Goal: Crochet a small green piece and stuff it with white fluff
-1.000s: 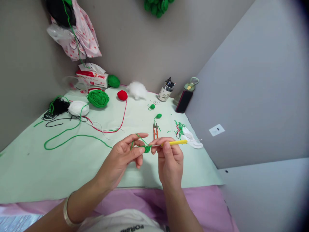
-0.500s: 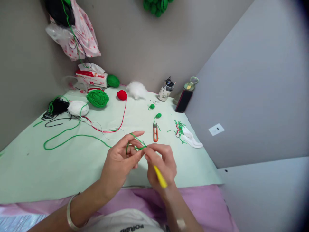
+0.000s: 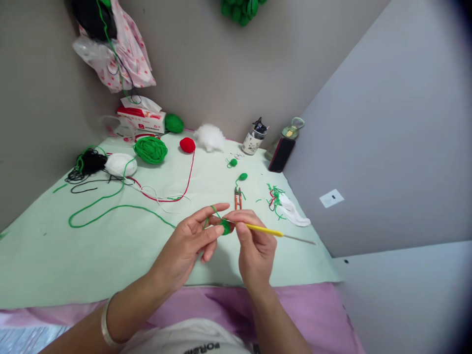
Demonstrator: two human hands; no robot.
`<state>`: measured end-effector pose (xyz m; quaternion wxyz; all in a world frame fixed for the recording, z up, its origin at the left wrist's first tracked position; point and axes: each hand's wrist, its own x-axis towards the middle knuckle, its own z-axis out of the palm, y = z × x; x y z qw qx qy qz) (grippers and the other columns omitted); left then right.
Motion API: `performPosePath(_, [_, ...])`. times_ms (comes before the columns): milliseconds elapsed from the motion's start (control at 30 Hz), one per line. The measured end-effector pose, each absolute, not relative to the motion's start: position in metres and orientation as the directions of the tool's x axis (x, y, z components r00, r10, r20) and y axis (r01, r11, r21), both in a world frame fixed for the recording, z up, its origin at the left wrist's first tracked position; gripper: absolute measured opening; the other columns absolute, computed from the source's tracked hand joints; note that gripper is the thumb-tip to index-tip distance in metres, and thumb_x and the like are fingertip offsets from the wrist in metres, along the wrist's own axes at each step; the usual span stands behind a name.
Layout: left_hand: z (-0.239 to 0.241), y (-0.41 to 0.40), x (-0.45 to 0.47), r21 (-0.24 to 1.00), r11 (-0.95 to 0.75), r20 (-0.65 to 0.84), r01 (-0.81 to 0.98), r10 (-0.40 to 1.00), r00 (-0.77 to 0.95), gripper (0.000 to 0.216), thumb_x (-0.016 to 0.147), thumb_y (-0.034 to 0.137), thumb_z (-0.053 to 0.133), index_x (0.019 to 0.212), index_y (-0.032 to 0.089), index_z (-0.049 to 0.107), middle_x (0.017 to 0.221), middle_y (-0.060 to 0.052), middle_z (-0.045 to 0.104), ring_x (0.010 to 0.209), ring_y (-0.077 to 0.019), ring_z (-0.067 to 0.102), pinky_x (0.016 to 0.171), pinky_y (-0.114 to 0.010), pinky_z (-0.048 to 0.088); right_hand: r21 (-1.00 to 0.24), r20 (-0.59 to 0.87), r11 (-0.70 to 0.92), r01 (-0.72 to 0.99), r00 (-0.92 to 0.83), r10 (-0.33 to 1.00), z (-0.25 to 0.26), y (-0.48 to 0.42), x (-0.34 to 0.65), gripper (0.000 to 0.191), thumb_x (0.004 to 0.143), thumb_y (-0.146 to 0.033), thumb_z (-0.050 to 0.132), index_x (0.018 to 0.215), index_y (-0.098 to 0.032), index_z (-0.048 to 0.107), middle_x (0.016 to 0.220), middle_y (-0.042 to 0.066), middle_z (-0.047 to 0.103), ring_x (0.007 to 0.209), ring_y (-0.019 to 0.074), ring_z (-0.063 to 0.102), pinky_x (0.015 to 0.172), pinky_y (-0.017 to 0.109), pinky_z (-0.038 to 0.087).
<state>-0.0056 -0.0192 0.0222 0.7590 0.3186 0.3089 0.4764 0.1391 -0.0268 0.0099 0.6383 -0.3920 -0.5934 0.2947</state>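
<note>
My left hand (image 3: 191, 241) pinches a small green crochet piece (image 3: 225, 226) between thumb and fingers, with green yarn looped over the raised forefinger. My right hand (image 3: 254, 246) grips a yellow-handled crochet hook (image 3: 271, 232), its metal shaft pointing right and its working end at the green piece. The green strand (image 3: 110, 210) trails left across the pale green table cover (image 3: 73, 255) toward a green yarn ball (image 3: 150, 149).
Orange thread snips (image 3: 238, 196) lie just beyond my hands. Farther back are a red ball (image 3: 187, 144), white stuffing (image 3: 209, 137), a tissue box (image 3: 142, 120), a small jar (image 3: 252, 141), a dark phone (image 3: 280, 154), black and white yarn (image 3: 106, 164) and yarn scraps (image 3: 276, 196).
My right hand swung the hook from pointing down toward me back out to the right, and both hands rose slightly with the green piece still pinched.
</note>
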Motion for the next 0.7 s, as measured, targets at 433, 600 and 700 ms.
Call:
performPosePath(433, [0.017, -0.009, -0.01, 0.658, 0.418, -0.214, -0.626, 0.901, 0.377, 0.028, 0.079, 0.021, 0.086, 0.107, 0.019, 0.082, 0.064, 0.007, 0.05, 0.046, -0.0005, 0.037, 0.043, -0.013, 0.031, -0.871, 0.461, 0.485, -0.079, 0.211, 0.862, 0.008, -0.021, 0.144, 0.021, 0.101, -0.022, 0.057, 0.093, -0.025, 0.077, 0.081, 0.001, 0.068, 0.065, 0.012, 0.059, 0.061, 0.028, 0.05])
performPosePath(600, [0.02, -0.015, -0.006, 0.761, 0.332, -0.149, -0.557, 0.925, 0.349, 0.028, 0.082, 0.024, 0.084, 0.11, 0.024, 0.081, 0.071, 0.005, 0.058, 0.05, -0.0028, 0.047, 0.048, -0.015, 0.039, -0.897, 0.433, 0.441, -0.039, 0.126, 0.893, 0.005, -0.022, 0.141, 0.016, 0.098, -0.024, 0.064, 0.095, -0.026, 0.08, 0.09, 0.002, 0.072, 0.082, 0.0142, 0.063, 0.073, 0.029, 0.052])
performPosePath(700, [0.021, -0.016, -0.006, 0.789, 0.309, -0.143, -0.531, 0.933, 0.33, 0.026, 0.082, 0.024, 0.083, 0.109, 0.023, 0.081, 0.075, 0.004, 0.06, 0.054, -0.0042, 0.051, 0.053, -0.017, 0.043, -0.911, 0.388, 0.4, -0.098, 0.126, 0.913, 0.002, -0.022, 0.144, 0.016, 0.099, -0.025, 0.064, 0.096, -0.027, 0.079, 0.088, 0.0, 0.072, 0.075, 0.012, 0.062, 0.071, 0.027, 0.051])
